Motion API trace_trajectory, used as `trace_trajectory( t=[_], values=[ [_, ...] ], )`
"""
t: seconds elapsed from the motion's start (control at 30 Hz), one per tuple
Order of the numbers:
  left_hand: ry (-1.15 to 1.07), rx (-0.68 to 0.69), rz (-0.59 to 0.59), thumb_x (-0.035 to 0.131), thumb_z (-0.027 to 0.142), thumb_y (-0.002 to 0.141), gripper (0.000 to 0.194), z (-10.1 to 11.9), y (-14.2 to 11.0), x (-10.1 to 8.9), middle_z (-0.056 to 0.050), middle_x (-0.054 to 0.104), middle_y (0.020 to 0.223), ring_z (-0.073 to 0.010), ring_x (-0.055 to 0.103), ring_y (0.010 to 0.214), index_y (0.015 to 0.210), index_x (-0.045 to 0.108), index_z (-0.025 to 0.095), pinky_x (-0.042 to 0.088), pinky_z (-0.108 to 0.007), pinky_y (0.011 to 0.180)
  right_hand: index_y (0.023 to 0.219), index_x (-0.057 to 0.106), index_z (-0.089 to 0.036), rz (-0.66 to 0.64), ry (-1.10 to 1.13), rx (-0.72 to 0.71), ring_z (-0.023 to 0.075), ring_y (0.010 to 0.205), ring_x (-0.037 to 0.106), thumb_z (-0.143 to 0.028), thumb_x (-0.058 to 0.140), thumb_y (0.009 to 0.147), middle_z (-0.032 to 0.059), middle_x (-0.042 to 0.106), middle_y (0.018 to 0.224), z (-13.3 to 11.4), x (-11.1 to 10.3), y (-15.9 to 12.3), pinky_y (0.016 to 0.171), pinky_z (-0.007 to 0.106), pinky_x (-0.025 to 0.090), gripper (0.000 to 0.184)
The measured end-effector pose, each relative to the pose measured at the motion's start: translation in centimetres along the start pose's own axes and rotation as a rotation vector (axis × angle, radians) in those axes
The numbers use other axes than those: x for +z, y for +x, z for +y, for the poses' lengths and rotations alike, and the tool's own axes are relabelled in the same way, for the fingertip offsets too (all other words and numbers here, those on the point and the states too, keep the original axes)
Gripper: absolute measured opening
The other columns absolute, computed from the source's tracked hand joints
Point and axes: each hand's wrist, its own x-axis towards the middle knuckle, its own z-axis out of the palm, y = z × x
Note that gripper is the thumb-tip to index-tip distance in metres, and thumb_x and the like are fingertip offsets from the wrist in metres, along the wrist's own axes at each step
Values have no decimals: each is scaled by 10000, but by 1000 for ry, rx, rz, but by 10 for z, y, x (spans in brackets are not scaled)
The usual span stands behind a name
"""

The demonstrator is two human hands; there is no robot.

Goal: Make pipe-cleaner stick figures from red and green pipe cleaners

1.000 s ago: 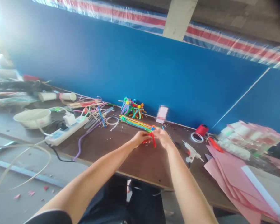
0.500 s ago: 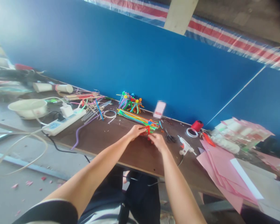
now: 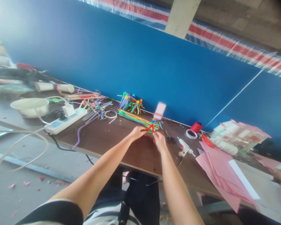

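In the head view, a small red pipe-cleaner figure sits between the person's hands, with a blue twist at its top and thin red legs splayed apart. The left hand and right hand come together on it, their fingers closed on the red stems from either side, though the exact pinch is too small to make out. The figure lies at the right end of a bundle of rainbow pipe cleaners, whose long axis runs from upper left to lower right, roughly along the far edge of a dark wooden table. The figure's top points toward the blue wall.

Bare board stretches from the hands to the table's near edge. To the right, scissors lie just beside the right hand, with a hot glue gun beyond them. Finished pipe-cleaner figures stand behind the bundle, near the wall.
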Motion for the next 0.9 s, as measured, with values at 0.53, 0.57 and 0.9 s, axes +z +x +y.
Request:
trace_trajectory(
  t=[0.53, 0.57, 0.9],
  values=[
    [228, 91, 122, 588, 220, 665, 230, -5, 2, -2, -50, 685, 778, -190, 605, 739, 869, 671, 153, 433, -248, 684, 895, 606, -125, 52, -6, -13, 91, 386, 429, -487, 564, 645, 11, 577, 564, 2, 0, -5, 363, 207, 330, 442],
    [225, 87, 132, 592, 220, 665, 228, -5, 1, -1, -52, 685, 772, -189, 607, 732, 869, 670, 152, 435, -249, 678, 896, 607, -123, 50, -2, -13, 89, 386, 428, -487, 582, 629, 10, 579, 567, 2, 0, -5, 363, 205, 330, 452],
    [219, 6, 428, 565, 268, 706, 204, -4, 0, -13, -72, 674, 826, -186, 608, 768, 843, 650, 143, 432, -259, 688, 759, 618, -121, 86, 72, 8, 86, 382, 435, -535, 561, 626, -6, 536, 503, -2, 2, -8, 362, 204, 335, 439]
  ],
)
